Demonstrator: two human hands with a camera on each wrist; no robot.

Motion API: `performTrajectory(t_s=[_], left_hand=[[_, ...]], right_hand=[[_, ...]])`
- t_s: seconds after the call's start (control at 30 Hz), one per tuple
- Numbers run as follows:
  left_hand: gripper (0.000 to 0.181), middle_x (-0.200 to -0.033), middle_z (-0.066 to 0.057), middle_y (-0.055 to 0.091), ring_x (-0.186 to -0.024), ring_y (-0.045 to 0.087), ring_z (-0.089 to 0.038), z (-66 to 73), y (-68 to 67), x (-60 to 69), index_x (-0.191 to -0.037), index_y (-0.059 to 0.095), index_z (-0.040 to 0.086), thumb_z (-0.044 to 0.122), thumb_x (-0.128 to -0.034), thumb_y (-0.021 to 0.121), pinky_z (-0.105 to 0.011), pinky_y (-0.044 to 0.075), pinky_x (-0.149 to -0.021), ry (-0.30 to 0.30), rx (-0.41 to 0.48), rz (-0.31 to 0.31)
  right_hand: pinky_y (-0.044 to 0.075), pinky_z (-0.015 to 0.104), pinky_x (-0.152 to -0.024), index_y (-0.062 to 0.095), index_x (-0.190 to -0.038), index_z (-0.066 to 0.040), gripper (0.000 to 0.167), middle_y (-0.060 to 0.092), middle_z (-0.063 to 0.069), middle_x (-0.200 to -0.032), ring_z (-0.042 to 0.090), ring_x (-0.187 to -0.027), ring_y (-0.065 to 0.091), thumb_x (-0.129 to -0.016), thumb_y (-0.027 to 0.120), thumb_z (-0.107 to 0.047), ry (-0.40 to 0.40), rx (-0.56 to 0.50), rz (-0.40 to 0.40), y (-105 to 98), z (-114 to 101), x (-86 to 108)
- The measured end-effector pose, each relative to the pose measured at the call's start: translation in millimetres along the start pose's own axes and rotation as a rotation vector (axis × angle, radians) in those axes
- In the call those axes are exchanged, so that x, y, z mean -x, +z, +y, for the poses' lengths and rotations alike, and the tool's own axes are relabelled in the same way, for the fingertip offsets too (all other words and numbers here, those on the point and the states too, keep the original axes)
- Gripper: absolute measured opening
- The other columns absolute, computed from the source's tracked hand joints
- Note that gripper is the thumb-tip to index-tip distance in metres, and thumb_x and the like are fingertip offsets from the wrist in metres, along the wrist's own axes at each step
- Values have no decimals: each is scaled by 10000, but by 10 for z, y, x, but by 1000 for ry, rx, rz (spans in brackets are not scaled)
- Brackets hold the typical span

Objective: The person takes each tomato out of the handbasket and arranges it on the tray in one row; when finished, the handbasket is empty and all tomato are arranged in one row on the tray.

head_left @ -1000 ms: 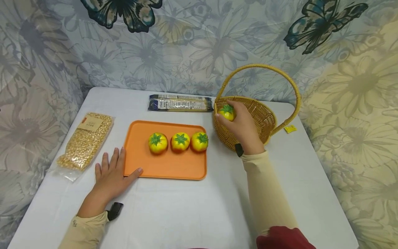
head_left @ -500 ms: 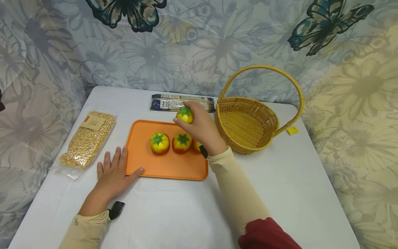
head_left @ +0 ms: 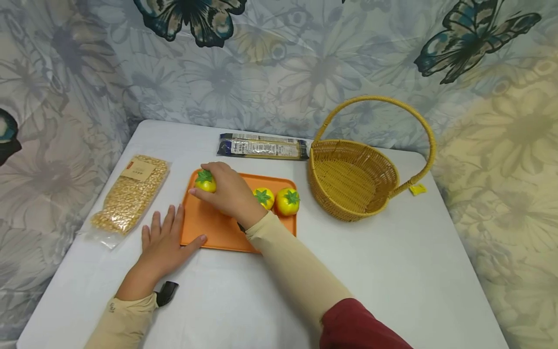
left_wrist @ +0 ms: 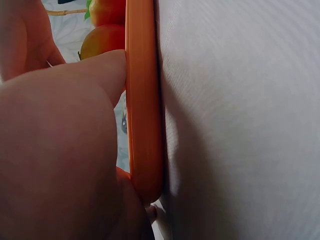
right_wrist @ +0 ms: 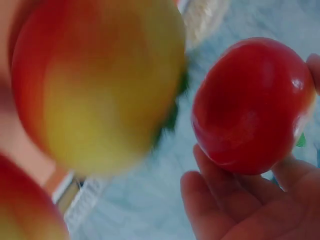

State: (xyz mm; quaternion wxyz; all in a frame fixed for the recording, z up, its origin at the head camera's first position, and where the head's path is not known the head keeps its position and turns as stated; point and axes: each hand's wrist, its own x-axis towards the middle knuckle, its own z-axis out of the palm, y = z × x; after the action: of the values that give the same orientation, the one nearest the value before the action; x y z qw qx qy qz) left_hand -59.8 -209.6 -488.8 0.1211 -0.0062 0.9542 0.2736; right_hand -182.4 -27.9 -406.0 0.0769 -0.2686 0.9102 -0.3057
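Observation:
My right hand (head_left: pixel 228 191) holds a yellow-and-red tomato (head_left: pixel 205 182) with a green leafy top over the far left corner of the orange tray (head_left: pixel 209 228). The right wrist view shows this tomato's glossy red underside (right_wrist: pixel 252 107) among the curled fingers. Two more tomatoes, a middle one (head_left: pixel 263 198) and a right one (head_left: pixel 287 201), sit on the tray. A nearer tomato (right_wrist: pixel 100 90) in the right wrist view is hidden behind the hand in the head view. My left hand (head_left: pixel 163 249) rests with straight fingers at the tray's near left corner, its thumb (left_wrist: pixel 100 70) against the rim.
A wicker basket (head_left: pixel 348 179) with a tall handle stands at the right. Behind the tray lies a long dark-ended packet (head_left: pixel 263 147). A bag of yellow kernels (head_left: pixel 132 194) is at the left, and a small yellow piece (head_left: pixel 417 189) lies right of the basket.
My right hand has carried the tomato from the basket leftward across the tray to its far left corner. The left hand keeps its place at the tray. The head view has shifted slightly.

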Motion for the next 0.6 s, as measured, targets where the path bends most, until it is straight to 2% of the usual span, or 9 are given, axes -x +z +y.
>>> performTrajectory(t_s=[0.23,0.43,0.6], left_hand=[[1129,-1735,-287,-54,-1534,-225,-550,-11,9,-2,-1703,-7,55,748,-990,529,-763,-171,-1131,5,-1,-1],[1133,-1739,-275,-58,-1537,-229,-539,5,9,-1,-1704,1,55,762,-986,518,-754,-172,-1139,-3,2,-6],[1140,-1741,-270,-61,-1539,-236,-529,-17,10,-5,-1702,-12,51,763,-986,517,-750,-180,-1137,0,8,4]], right_hand=[[487,375,-1084,554,-1528,-137,712,565,56,-1514,242,-1292,605,-989,703,-578,-37,165,-29,279,-11,-32],[362,434,-1191,564,-1501,-141,711,581,35,-1477,189,-1338,561,-983,686,-613,-47,258,-44,396,45,-31],[289,528,-1229,565,-1473,-172,691,593,9,-1464,160,-1369,548,-971,686,-631,-47,323,-59,432,77,-37]])
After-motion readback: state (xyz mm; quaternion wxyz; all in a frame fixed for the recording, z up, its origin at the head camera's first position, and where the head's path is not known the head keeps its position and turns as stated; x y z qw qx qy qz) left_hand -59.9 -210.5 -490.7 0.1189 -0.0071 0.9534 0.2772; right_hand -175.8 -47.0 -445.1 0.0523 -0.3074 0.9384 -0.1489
